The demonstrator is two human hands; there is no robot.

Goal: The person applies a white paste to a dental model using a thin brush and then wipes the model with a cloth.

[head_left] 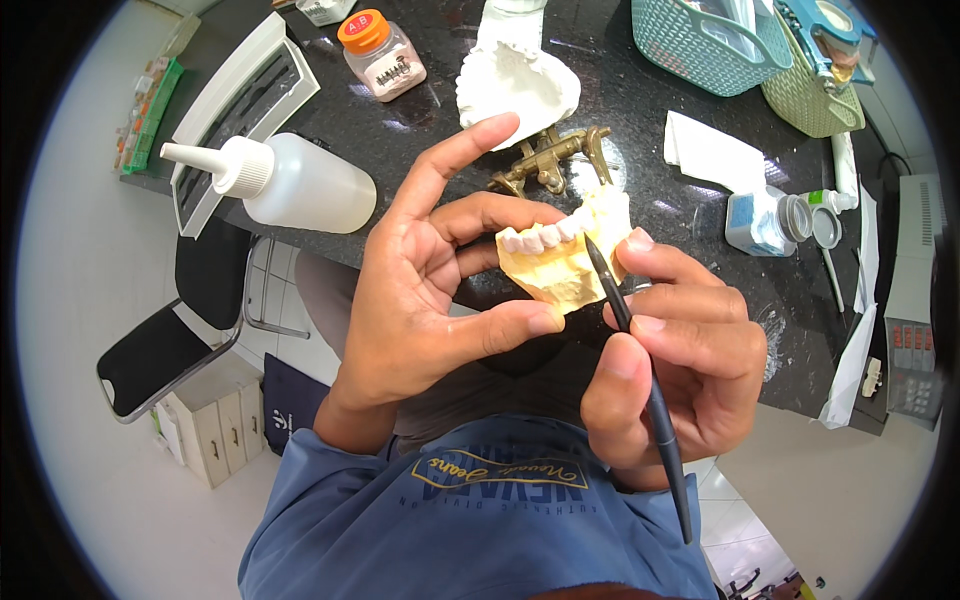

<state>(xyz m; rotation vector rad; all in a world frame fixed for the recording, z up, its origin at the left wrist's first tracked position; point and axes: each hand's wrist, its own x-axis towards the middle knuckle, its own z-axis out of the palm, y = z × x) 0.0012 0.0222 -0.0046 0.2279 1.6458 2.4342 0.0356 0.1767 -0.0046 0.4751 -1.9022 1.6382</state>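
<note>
My left hand (420, 300) holds a yellow dental cast (550, 270) from beneath and behind, thumb along its lower edge, index finger raised. A row of whitish teeth (540, 236) runs along its top. My right hand (680, 380) grips a slim black pen-like tool (664, 425), its pointed tip at the teeth near the cast's right part. Some right fingertips are beside the cast's right edge. Just behind the cast are a brass-coloured articulator (550, 165) and a white plaster dental model (515, 90) on the dark speckled counter.
At left stand a squeeze bottle (300, 185), white tray (240, 130) and orange-lidded jar (390, 70). At right are baskets (700, 50), folded tissue (700, 145), lidded jar (758, 225) and grey device (910, 260). A black chair (145, 360) and small cabinet (205, 430) stand at lower left.
</note>
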